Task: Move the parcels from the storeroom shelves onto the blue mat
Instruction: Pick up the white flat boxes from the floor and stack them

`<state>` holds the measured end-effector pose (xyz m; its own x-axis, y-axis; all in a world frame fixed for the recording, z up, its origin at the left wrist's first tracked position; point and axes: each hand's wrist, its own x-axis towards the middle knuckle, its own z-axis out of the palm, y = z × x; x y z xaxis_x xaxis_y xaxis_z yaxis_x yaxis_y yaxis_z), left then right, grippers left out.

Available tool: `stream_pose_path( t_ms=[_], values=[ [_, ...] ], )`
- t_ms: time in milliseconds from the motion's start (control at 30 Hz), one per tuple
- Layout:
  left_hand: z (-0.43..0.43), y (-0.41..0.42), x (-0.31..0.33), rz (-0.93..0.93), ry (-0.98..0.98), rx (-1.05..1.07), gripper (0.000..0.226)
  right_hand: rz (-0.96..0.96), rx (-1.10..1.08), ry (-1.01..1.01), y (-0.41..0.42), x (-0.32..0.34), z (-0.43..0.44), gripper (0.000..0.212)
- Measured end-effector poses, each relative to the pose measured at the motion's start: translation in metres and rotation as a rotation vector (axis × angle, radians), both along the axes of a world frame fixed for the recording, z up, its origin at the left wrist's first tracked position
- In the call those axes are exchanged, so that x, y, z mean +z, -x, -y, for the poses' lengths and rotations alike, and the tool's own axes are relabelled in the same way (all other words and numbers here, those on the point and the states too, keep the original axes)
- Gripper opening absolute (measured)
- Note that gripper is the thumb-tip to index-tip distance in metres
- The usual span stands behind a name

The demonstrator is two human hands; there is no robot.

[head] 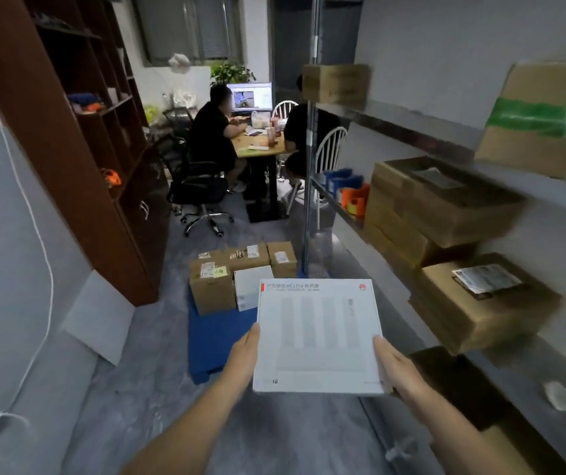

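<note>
Both hands are closed on a flat white box [317, 337] in the lower middle of the frame. The left hand [245, 351] grips its left edge and the right hand [394, 368] its right edge. Each thumb lies along the side, and the fingers are hidden underneath. The box is held level with its printed face up. It is nearly square, with the slightly longer side running away from the person.

The blue mat [216, 337] lies on the floor ahead of the hands and a little to their left. Its long side also runs up the frame. At its far end stand several parcels close together: a brown carton [211, 289], two more cartons behind it, and a smaller white box [252, 291] partly hidden by the held one. The bare stretch of mat is the near end, just beside the left hand, so that hand is the nearer one.

Setting the box down probably means lowering it forward and to the left onto that bare patch, short of the carton.

More cardboard boxes [446, 204] sit on the shelves [411, 130] along the right of the frame.
</note>
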<state>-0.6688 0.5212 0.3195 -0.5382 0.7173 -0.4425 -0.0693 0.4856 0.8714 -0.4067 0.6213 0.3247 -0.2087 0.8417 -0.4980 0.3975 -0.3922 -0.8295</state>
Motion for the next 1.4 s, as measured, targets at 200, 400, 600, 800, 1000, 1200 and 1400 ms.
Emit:
stream_pose_path(
  t_ms=[200,400,600,800,1000,1200,1400],
  values=[
    [-0.085,0.065,-0.002,0.090,-0.017,0.168,0.029,0.037,0.147,-0.015,0.083,0.001,-0.121,0.044],
    [-0.180,0.156,-0.046,0.227,0.105,0.208,0.036,0.148,0.305,-0.015,0.181,-0.006,-0.214,0.042],
    [-0.269,0.263,-0.091,0.317,-0.044,0.148,0.038,0.106,0.351,0.061,0.280,-0.018,-0.307,0.042],
    [-0.339,0.361,-0.113,0.282,-0.084,0.024,0.044,0.066,0.227,0.072,0.376,-0.074,-0.402,0.039],
    [-0.393,0.397,-0.143,0.259,0.060,0.141,0.041,0.205,0.044,0.045,0.431,-0.134,-0.450,0.028],
    [-0.470,0.421,-0.220,0.229,0.122,0.277,0.036,0.176,0.049,0.214,0.472,-0.230,-0.541,0.030],
    [-0.554,0.462,-0.352,0.150,0.185,0.356,0.036,0.180,0.110,0.323,0.513,-0.369,-0.626,0.033]
  ],
)
